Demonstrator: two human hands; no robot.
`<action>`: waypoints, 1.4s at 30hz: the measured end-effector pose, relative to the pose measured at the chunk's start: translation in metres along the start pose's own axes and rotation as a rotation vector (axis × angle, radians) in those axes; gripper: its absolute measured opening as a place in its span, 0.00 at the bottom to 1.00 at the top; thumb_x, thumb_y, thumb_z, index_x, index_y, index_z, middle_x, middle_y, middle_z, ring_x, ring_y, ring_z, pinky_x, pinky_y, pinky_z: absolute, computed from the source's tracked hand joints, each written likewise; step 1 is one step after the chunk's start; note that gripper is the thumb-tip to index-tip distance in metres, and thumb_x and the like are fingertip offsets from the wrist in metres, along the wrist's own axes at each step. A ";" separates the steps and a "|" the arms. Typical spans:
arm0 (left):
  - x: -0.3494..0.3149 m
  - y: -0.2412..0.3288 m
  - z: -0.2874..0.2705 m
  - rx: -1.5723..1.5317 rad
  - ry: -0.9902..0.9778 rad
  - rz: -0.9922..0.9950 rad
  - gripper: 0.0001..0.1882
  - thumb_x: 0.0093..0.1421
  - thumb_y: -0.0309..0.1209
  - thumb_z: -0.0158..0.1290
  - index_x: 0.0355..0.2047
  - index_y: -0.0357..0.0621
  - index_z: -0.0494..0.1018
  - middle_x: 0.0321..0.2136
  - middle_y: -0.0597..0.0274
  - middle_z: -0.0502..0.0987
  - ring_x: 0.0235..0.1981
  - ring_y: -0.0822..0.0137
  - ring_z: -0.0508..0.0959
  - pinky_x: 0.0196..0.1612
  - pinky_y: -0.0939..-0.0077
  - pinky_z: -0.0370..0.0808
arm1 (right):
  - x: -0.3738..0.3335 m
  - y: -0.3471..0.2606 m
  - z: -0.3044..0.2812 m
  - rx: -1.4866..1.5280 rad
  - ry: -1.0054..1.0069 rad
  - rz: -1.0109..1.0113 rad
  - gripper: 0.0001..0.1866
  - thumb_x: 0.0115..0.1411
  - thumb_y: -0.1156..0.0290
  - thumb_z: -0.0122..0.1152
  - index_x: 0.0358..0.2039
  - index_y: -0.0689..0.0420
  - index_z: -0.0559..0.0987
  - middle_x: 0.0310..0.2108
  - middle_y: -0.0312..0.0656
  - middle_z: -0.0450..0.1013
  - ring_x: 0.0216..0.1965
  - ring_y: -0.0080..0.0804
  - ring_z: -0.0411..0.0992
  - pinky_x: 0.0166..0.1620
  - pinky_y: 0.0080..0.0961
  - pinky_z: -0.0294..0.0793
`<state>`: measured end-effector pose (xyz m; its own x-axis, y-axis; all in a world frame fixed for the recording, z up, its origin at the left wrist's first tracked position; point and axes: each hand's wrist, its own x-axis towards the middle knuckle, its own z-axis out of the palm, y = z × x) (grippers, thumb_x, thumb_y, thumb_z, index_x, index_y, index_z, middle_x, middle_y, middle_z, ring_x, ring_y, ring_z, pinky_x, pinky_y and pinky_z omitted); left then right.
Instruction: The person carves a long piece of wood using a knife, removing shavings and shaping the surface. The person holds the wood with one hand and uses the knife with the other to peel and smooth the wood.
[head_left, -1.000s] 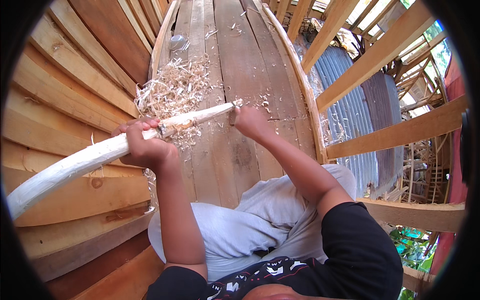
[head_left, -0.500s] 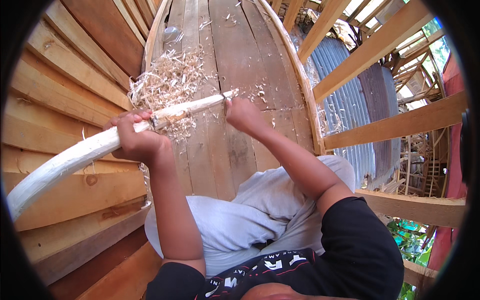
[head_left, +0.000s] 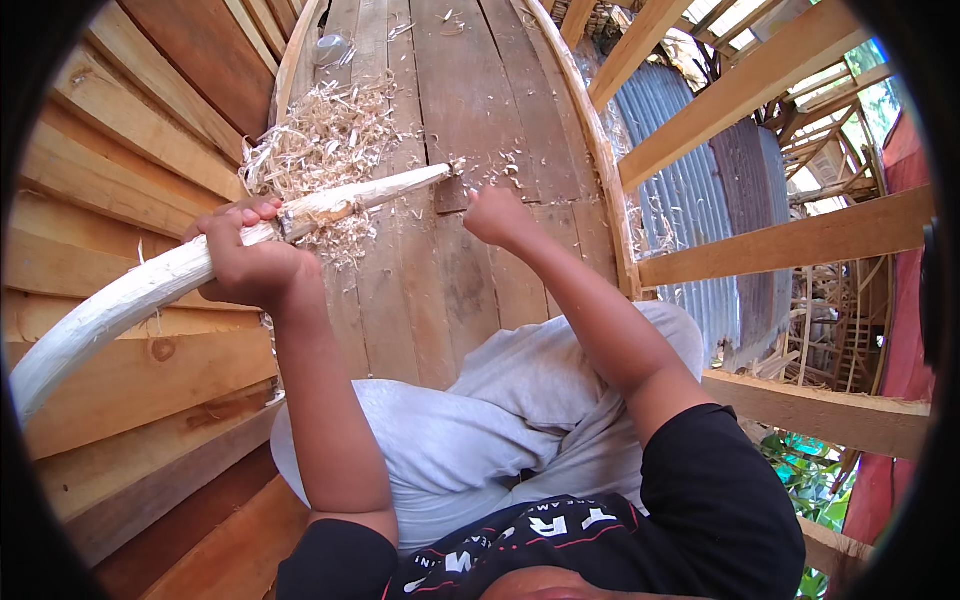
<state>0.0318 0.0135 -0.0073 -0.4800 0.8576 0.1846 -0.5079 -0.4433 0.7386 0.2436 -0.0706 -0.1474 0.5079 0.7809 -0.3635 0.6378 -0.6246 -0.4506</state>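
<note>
A long, pale, peeled wooden pole (head_left: 140,285) runs from the left edge, bends, and tapers to a whittled point with curled shavings at its tip. My left hand (head_left: 250,255) is wrapped round it, beside a darker, knot-like patch. My right hand (head_left: 500,216) is closed in a fist just right of and below the tip, apart from the wood. It holds a small knife; the handle is hidden in the fist and the blade hardly shows now.
Wood shavings (head_left: 325,140) lie heaped on the plank floor (head_left: 460,90), with a clear container (head_left: 333,50) beyond. A board wall (head_left: 130,250) stands close on the left. Wooden rails (head_left: 790,240) and corrugated metal sheets (head_left: 665,150) are on the right. My legs in grey trousers (head_left: 480,420) are folded before me.
My right hand has come off the pole's tip, a little to the right, and the dark blade seen across the tip no longer shows there. My left hand and the pole have shifted slightly left.
</note>
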 end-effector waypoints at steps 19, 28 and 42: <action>0.000 -0.004 -0.002 0.011 0.017 0.061 0.06 0.42 0.18 0.45 0.19 0.39 0.60 0.12 0.57 0.65 0.13 0.64 0.69 0.23 0.68 0.75 | 0.009 -0.003 0.004 -0.037 0.088 -0.050 0.21 0.65 0.62 0.45 0.35 0.68 0.79 0.38 0.63 0.75 0.44 0.58 0.74 0.48 0.47 0.72; -0.001 -0.003 0.002 0.045 0.067 0.074 0.07 0.41 0.18 0.46 0.16 0.40 0.59 0.12 0.57 0.65 0.13 0.63 0.70 0.23 0.69 0.75 | 0.024 0.013 0.009 -0.082 0.129 -0.145 0.18 0.64 0.64 0.47 0.31 0.67 0.79 0.35 0.62 0.76 0.39 0.59 0.75 0.42 0.48 0.74; -0.005 -0.002 0.000 -0.004 -0.013 0.021 0.08 0.40 0.18 0.45 0.23 0.38 0.61 0.14 0.57 0.65 0.14 0.63 0.70 0.23 0.67 0.76 | 0.076 0.017 0.004 -0.265 0.031 -0.074 0.17 0.62 0.64 0.49 0.34 0.65 0.80 0.38 0.57 0.77 0.42 0.53 0.76 0.43 0.46 0.75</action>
<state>0.0353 0.0098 -0.0097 -0.4813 0.8514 0.2087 -0.5004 -0.4623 0.7320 0.2910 -0.0218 -0.1857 0.4690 0.8270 -0.3101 0.8012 -0.5461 -0.2446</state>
